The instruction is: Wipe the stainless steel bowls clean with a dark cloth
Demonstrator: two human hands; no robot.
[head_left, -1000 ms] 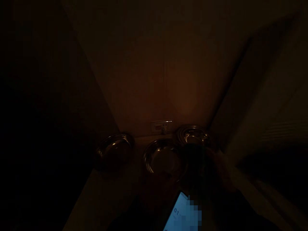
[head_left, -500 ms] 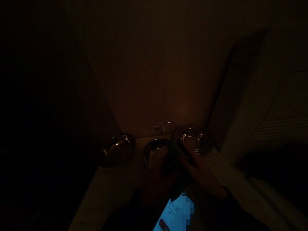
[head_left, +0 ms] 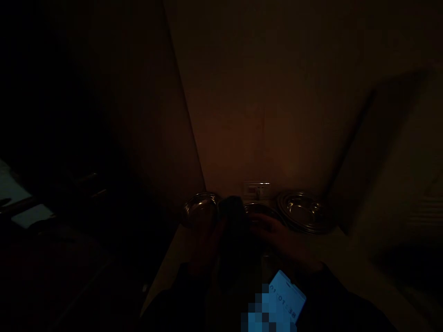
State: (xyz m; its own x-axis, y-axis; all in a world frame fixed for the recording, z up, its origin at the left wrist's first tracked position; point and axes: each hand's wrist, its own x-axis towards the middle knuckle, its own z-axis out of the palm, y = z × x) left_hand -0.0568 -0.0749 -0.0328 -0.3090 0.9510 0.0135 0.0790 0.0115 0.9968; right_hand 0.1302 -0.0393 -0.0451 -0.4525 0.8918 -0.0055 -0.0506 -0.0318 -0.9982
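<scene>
The dark item (head_left: 232, 240), too dim to identify, lay between the two hands, rising in front of the gap between the left bowl (head_left: 200, 206) and the middle bowl (head_left: 260, 208). The fingers of the left hand (head_left: 206, 242) were at its left side, appearing to touch it; shadow hid their tips, and how far they were open or whether they gripped could not be determined. The right hand (head_left: 278, 235) was on its other side, fingers reaching leftward across the middle bowl, partly extended and slightly bent. Whether they had hold of the item or the bowl could not be determined.

Both forearms, in dark sleeves, entered from the lower edge and angled inward, the right one running up and to the left. The right hand's back was turned upward.

A stack of round metal dishes (head_left: 302, 213) stood on the pale counter (head_left: 334, 251) to the right of the middle bowl. A wall socket (head_left: 256, 189) was set behind the middle bowl. A lit phone (head_left: 288, 297) showed digits below the right hand, its lower part obscured by pixelation.
</scene>
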